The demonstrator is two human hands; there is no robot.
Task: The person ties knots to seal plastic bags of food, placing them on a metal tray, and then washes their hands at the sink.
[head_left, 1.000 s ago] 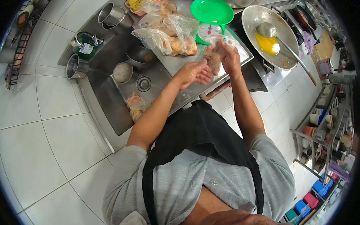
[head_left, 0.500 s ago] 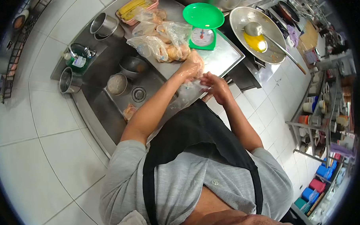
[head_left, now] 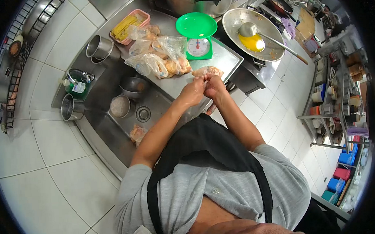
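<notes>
A: Where are our hands rn?
B: Both just above frame centre, arms stretched fwd. Left hand (head_left: 191,93) and right hand (head_left: 213,87) are touching, side by side.
A: Fingers?
B: Curled, tips pinched together at the top. Forearms bare, converging from our shoulders w/ elbows bent.

A green scale (head_left: 197,36) stands on the steel counter (head_left: 222,58). Left of the scale lie clear bags of food (head_left: 158,60), and beyond them a pink tray (head_left: 128,25). Right of the scale sits a wok (head_left: 254,32) holding a ladle (head_left: 250,30) and yellow liquid. Below and left of the scale, the sink (head_left: 121,119) holds two bowls (head_left: 127,96); metal cups (head_left: 98,48) stand near its rim.
</notes>
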